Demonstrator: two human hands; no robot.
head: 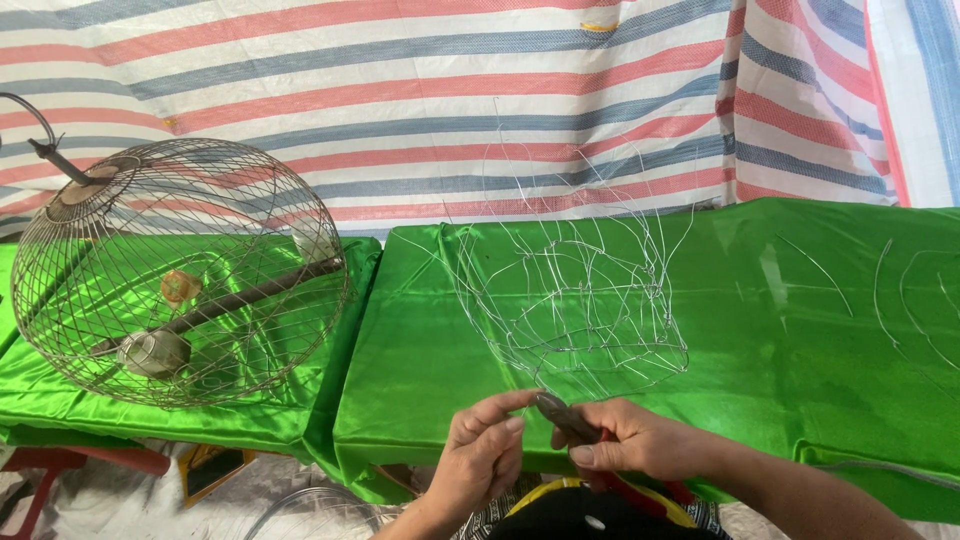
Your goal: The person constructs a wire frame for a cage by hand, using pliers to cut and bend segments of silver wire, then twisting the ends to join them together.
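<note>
At the table [800, 400] edge, right hand [640, 440] grips pliers [570, 420], left hand [485, 450] pinches wire frame [580, 310]; open cloth rightward.

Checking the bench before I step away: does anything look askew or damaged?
The unfinished wire basket leans, loose wire ends sticking up unevenly. The round wire cage lies tipped on its side. Nothing looks spilled.
</note>
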